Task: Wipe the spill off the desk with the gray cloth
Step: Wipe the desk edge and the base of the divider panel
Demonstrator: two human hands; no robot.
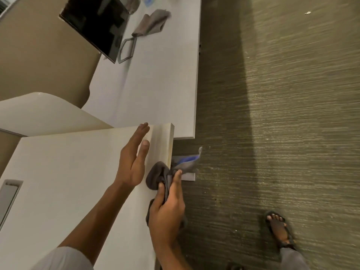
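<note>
Carpeted floor (282, 114) across the right half of the frame, a sandalled foot (278, 228) at lower right. Pale desk (58, 182) filling the lower left, its edge running up the centre; a second, longer desktop (155, 84) stretching toward the top, carrying a dark monitor (95, 26) at upper left and another folded cloth (152, 22) just beside it. Left hand (134, 158) held flat and wide open over the near desk's corner, gripping nothing. Right hand (165, 211) clenched around the gray cloth (157, 174), bunched at the desk edge, centre of the frame, one tail flapping out over the floor. No spill discernible on the near surface: too blurred and too pale to say whether wiped already or simply not visible. Likely mid-task, cloth in hand and at the desk; the wiping itself, or confirmation of it, apparently left to do.
</note>
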